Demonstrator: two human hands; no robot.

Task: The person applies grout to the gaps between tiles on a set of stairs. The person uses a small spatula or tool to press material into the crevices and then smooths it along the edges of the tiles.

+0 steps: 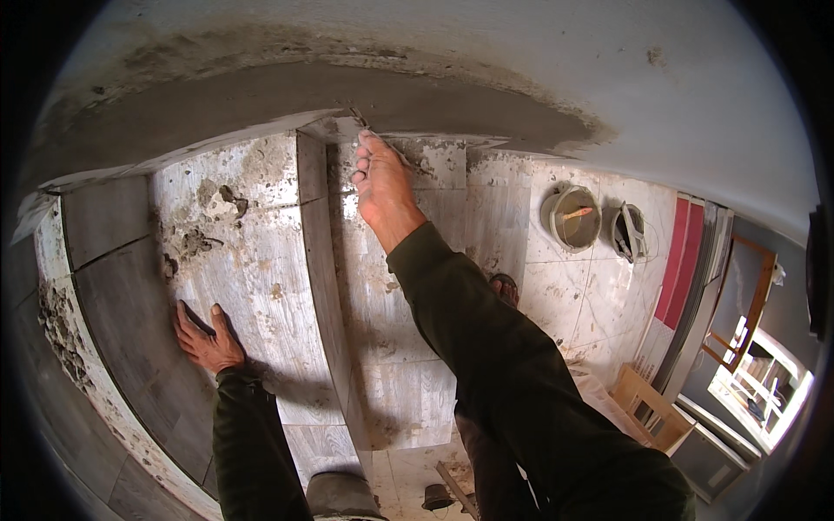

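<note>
My right hand (385, 184) reaches up to the foot of the wall, its fingers closed round a thin flat tool (397, 149). Most of that tool is hidden by the hand, so its exact kind does not show. It is close to a band of wet grey mortar (452, 108) that runs along the wall above the steps. Lower and to the left, my left hand (211, 343) rests on a grey wood-look tiled step (261, 304), thumb and fingers apart. Crumbs of mortar (221, 201) lie on this step, beyond the left hand.
On the pale floor tiles at right stand a bucket (556, 198) with a brush (577, 213) across it and a smaller dark bucket (638, 233). Mortar lumps (62, 339) line the lower step edge at left. Another bucket (343, 495) stands at the bottom.
</note>
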